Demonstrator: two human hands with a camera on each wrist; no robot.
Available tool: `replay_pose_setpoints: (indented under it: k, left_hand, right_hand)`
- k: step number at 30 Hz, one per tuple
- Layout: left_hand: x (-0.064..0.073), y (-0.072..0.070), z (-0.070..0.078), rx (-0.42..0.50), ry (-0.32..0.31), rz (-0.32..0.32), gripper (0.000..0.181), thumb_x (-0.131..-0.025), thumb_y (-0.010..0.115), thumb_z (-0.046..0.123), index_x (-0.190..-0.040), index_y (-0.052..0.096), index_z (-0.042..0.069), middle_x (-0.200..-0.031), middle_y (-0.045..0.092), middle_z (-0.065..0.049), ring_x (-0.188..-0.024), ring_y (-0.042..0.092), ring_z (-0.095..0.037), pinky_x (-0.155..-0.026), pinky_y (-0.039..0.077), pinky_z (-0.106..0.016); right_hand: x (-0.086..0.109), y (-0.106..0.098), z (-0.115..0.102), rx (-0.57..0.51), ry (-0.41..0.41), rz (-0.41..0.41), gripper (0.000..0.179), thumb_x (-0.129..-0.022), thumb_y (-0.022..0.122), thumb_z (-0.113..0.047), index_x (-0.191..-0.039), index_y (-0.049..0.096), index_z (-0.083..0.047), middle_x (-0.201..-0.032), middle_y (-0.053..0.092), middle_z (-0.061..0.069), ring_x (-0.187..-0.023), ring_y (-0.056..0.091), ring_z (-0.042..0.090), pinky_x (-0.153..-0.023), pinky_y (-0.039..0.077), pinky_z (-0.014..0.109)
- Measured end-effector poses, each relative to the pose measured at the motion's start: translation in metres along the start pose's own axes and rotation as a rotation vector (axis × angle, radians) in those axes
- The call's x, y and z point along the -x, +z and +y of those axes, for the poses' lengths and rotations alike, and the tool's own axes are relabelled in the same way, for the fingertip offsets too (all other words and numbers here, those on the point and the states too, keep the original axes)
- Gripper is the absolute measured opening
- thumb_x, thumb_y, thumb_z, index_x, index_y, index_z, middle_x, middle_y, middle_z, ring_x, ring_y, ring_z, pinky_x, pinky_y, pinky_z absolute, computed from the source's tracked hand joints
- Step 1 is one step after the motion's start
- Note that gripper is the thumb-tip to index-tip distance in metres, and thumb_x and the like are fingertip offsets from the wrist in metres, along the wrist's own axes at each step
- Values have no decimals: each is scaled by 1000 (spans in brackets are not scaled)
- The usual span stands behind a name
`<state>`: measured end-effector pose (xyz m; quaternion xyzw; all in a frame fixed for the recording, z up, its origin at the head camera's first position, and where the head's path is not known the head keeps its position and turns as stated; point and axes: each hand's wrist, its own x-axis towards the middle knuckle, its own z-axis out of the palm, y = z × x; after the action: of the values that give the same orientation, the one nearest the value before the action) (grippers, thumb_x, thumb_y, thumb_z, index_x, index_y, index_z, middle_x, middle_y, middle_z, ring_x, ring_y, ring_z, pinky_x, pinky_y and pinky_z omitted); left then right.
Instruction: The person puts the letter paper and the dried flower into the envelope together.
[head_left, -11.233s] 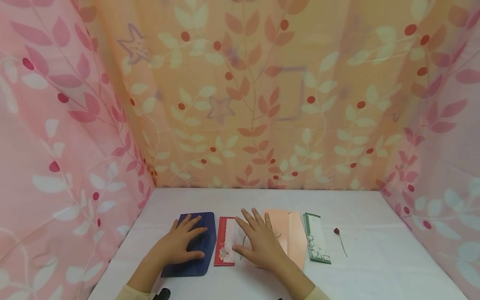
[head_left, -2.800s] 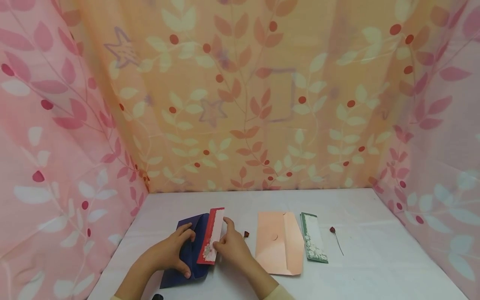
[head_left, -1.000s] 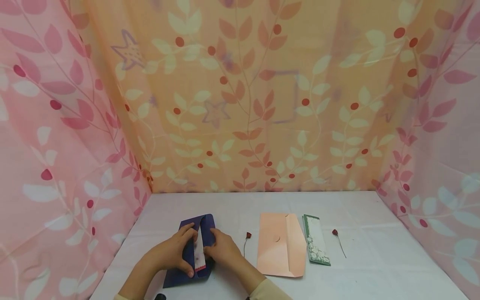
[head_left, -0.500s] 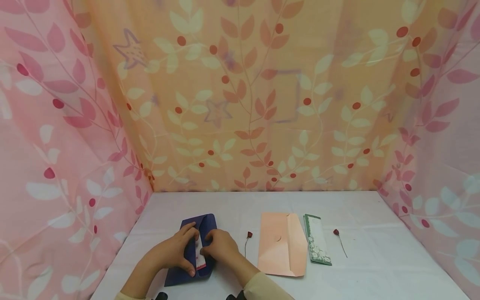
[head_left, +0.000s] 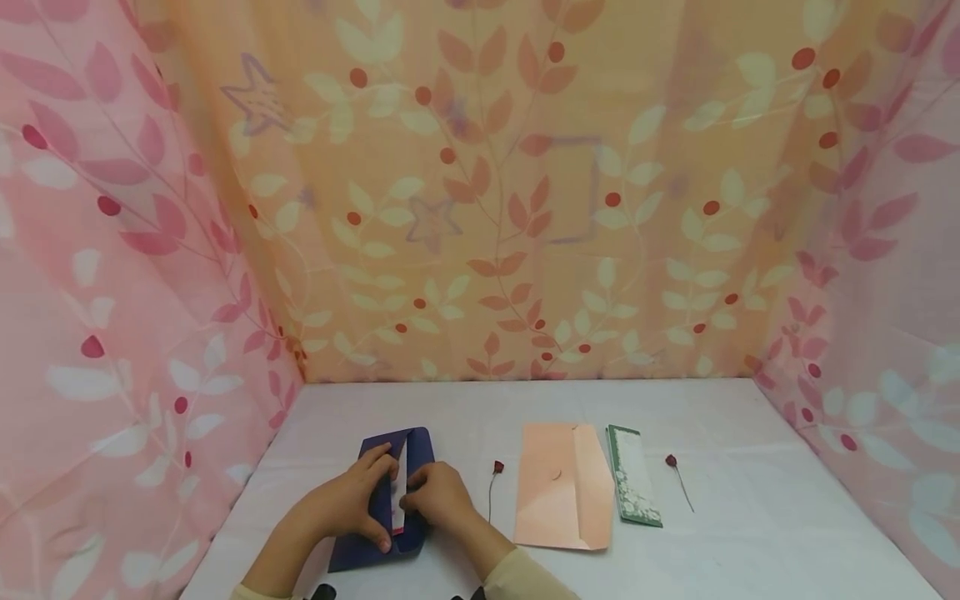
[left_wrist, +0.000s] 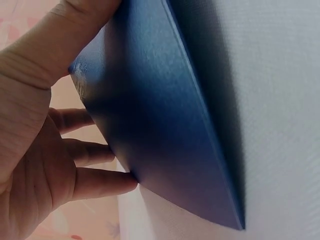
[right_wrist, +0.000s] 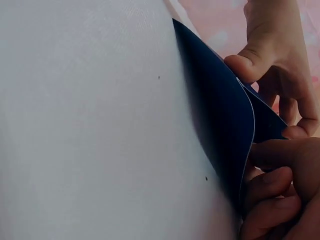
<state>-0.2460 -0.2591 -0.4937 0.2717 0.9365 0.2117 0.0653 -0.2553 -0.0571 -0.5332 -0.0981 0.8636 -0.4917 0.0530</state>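
Observation:
A dark blue envelope lies at the left of the table, its pocket bowed open. My left hand grips it, thumb near the closer end and fingers towards the far end; in the left wrist view the thumb lies over its edge. Inside the pocket sits a red-and-white floral card, with only a narrow strip and a red end showing. My right hand has its fingers curled at the pocket's mouth, the thumb at the card's exposed edge. The right wrist view has these curled fingers against the flap.
A dried red rose lies right of my right hand. Beyond it are a peach envelope, a green-edged floral card and another rose. Patterned curtains stand around the white table.
Both hands were spread earlier, with the red card on the table. My right hand then carried it left into the blue envelope. Over the last second its visible strip has narrowed.

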Motion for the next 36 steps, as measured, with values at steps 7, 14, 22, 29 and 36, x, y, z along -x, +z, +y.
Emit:
replay_pose_setpoints:
  k: [7,14,22,29,36]
  left_hand:
    - [1,0,-3,15,9,-4,93,-53,91,65,-121,47,20,-160,28,-30,-136,45,-56,-96,52,-60]
    - [1,1,-4,14,0,-12,96,-51,91,66,-122,45,20,-161,26,-29,-138,42,-55,-99,50,-61]
    - [0,2,-6,15,-10,-19,95,-53,89,68,-124,45,21,-163,25,-28,-138,42,-55,-97,51,-60]
    - [0,2,-6,35,-10,-20,92,-55,90,67,-122,45,21,-163,25,-28,-137,45,-54,-96,53,-58]
    - [1,2,-6,32,-12,-11,92,-55,89,67,-121,45,21,-162,25,-28,-135,47,-54,-91,55,-56]
  right_hand:
    - [0,10,-1,-80,37,-37,18,-72,89,-14,-68,72,-15,-51,58,-7,-32,46,7,-34,39,22]
    - [1,18,-4,-54,35,-26,23,-72,86,-14,-57,69,-19,-37,46,-10,-27,40,4,-32,33,19]
    - [6,14,-12,-36,43,-45,21,-72,82,-11,-59,68,-19,-40,49,-7,-29,43,5,-33,36,20]
    - [5,14,-10,-43,24,-102,16,-76,83,-14,-65,72,-19,-43,55,-4,-30,46,6,-33,36,20]
    - [5,9,-7,-85,4,-154,9,-79,85,-19,-83,79,-14,-54,64,-2,-32,50,7,-34,38,21]
